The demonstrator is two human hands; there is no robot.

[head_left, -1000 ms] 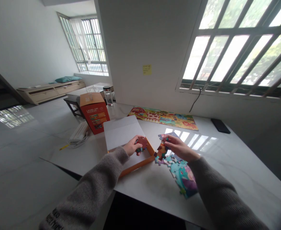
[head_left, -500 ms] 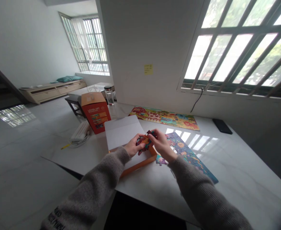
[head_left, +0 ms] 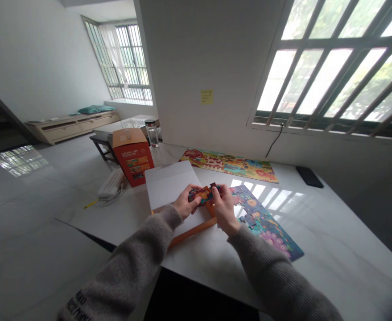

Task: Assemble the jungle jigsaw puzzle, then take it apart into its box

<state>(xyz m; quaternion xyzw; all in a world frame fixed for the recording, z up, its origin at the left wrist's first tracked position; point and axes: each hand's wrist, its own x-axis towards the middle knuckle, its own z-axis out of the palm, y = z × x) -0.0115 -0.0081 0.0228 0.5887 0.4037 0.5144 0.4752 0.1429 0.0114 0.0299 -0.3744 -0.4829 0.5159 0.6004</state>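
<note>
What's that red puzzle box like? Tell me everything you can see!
The red box looks like cardboard, with a paler orange top. Its front has white words, "LEVEL UP! PUZZLES", above small colourful pictures. It stands upright on the white table, left of the open box. A white corded thing lies beside it; whether they touch is unclear. Nobody is holding it.

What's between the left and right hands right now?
Colourful puzzle pieces fill the gap between the left hand and right hand, gripped by both; the head view shows it.
</note>
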